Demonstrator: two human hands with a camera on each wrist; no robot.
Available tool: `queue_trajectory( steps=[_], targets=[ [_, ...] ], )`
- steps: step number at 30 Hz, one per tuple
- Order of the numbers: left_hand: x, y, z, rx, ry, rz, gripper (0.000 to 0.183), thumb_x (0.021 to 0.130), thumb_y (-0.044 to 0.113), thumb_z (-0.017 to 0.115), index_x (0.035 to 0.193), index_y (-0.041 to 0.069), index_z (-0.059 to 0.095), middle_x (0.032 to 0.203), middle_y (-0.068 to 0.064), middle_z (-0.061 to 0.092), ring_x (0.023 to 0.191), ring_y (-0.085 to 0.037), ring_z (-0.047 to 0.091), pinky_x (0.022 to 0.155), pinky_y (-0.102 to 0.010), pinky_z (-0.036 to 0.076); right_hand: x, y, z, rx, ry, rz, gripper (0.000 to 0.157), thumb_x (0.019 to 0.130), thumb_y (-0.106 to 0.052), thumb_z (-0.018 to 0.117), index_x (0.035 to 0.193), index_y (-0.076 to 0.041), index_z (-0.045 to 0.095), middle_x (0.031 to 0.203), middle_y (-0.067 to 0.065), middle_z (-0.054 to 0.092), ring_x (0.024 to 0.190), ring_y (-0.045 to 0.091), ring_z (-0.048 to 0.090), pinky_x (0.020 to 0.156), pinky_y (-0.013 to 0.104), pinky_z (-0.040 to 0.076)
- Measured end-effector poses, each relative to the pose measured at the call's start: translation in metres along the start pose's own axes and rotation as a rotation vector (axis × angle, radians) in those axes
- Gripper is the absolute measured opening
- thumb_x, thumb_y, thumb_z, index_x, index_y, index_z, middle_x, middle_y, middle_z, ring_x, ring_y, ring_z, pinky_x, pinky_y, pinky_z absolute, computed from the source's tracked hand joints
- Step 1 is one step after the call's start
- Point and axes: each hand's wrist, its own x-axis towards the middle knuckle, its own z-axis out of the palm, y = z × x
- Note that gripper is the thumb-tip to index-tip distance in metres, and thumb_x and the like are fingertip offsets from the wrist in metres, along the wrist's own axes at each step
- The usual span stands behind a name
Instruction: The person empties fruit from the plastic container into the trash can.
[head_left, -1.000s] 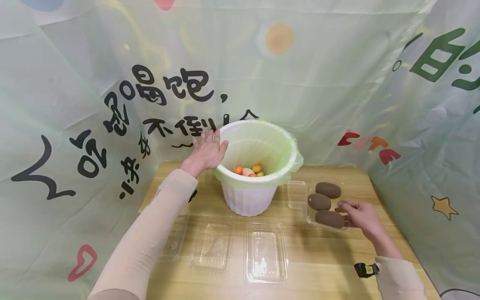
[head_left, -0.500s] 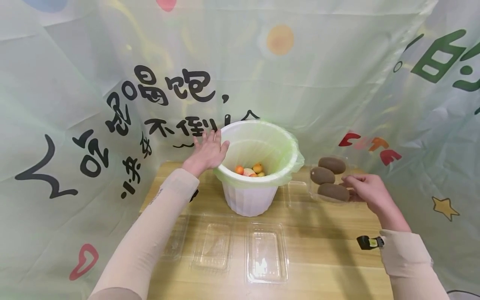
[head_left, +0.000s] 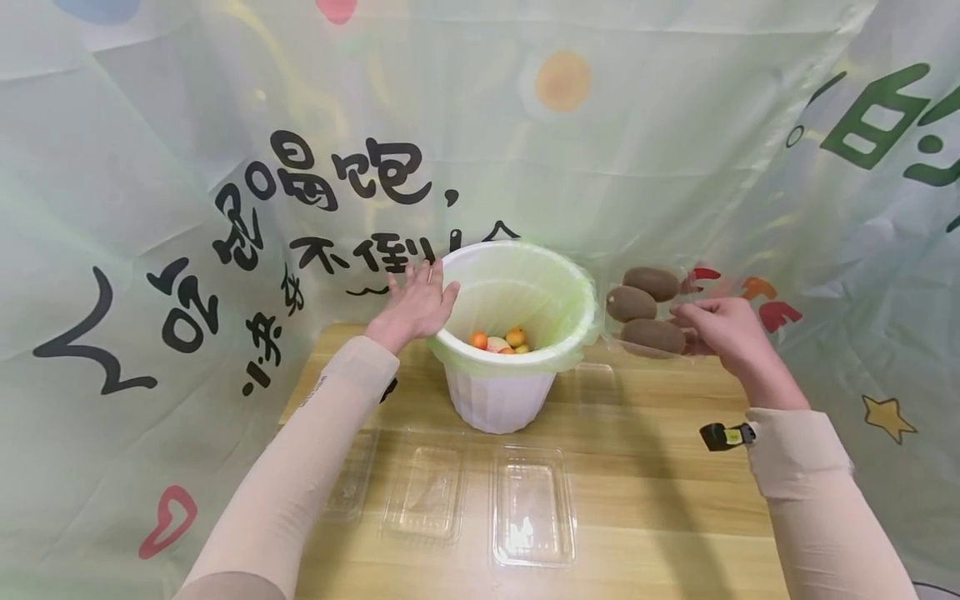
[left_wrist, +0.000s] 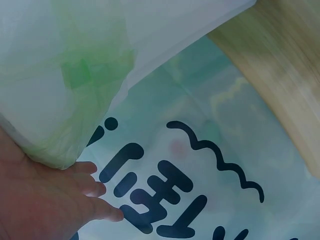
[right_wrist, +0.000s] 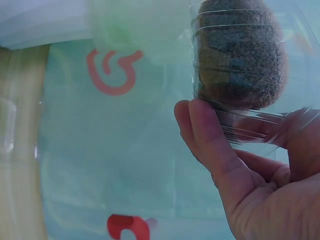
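My right hand (head_left: 722,332) grips the near right side of a clear plastic box (right_wrist: 250,117), its thumb on one face and fingers on the other. Three brown kiwifruits (head_left: 651,337) lie in that box, which hangs above the table just right of a white bucket (head_left: 498,396). A thin green liner bag (head_left: 583,350) folds over the bucket's rim. Several orange and yellow fruits (head_left: 514,337) lie at the bucket's bottom. With fingers spread and straight, my left hand (head_left: 417,305) rests against the bucket's left rim; the left wrist view shows it touching the liner.
Clear plastic boxes lie on the wooden table (head_left: 630,542): one box (head_left: 534,504) at the front middle, another box (head_left: 424,492) left of it, one more box (head_left: 348,483) partly behind my left arm. A clear tray (head_left: 597,387) lies right of the bucket. Printed fabric (head_left: 660,150) surrounds the table.
My right hand has lifted the box of kiwifruits off the table area, upward and lately leftward toward the bucket. My left hand has stayed at the rim.
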Motion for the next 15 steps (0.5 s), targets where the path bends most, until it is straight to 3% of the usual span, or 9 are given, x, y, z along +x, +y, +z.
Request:
queue_trajectory(
  steps=[5,9,12,14,15],
  targets=[
    [0.001,-0.001,0.001,-0.007,0.004,0.002,0.075,0.104,0.054,0.011,0.159,0.003,0.008,0.164,-0.024,0.01,0.15,-0.048,0.006,0.116,-0.069,-0.001,0.01,-0.018,0.005,-0.018,0.017,-0.006,0.048,0.1,-0.034,0.054,0.057,-0.013,0.051,0.091,-0.008,0.067,0.073,0.009,0.068,0.066,0.028,0.059],
    [0.001,-0.003,0.002,-0.012,0.002,-0.005,0.073,0.105,0.052,0.015,0.159,0.003,0.007,0.164,-0.023,0.01,0.15,-0.047,0.005,0.116,-0.068,-0.003,0.017,-0.035,0.011,0.008,0.009,0.009,0.049,0.1,-0.032,0.052,0.054,-0.014,0.048,0.12,0.018,0.067,0.074,0.007,0.071,0.068,0.025,0.058],
    [0.003,-0.003,0.002,-0.015,0.001,-0.005,0.072,0.106,0.05,0.017,0.159,0.003,0.008,0.164,-0.023,0.01,0.15,-0.047,0.005,0.116,-0.068,-0.004,0.021,-0.047,0.017,0.029,-0.005,0.015,0.046,0.1,-0.032,0.051,0.057,-0.013,0.055,0.137,0.026,0.055,0.076,0.004,0.072,0.071,0.022,0.058],
    [0.003,-0.003,0.002,-0.014,0.0,-0.003,0.071,0.106,0.049,0.017,0.159,0.003,0.008,0.164,-0.023,0.011,0.15,-0.047,0.005,0.116,-0.069,-0.003,0.024,-0.053,0.021,0.043,-0.004,0.013,0.046,0.099,-0.03,0.052,0.056,-0.015,0.054,0.134,0.025,0.058,0.076,0.004,0.072,0.071,0.022,0.057],
    [0.003,-0.003,0.002,-0.013,0.0,-0.003,0.071,0.106,0.049,0.018,0.159,0.003,0.009,0.164,-0.024,0.011,0.15,-0.048,0.005,0.116,-0.069,-0.003,0.026,-0.055,0.024,0.046,0.0,0.013,0.047,0.099,-0.031,0.053,0.055,-0.016,0.052,0.118,0.022,0.066,0.075,0.005,0.072,0.071,0.023,0.058]
  ],
)
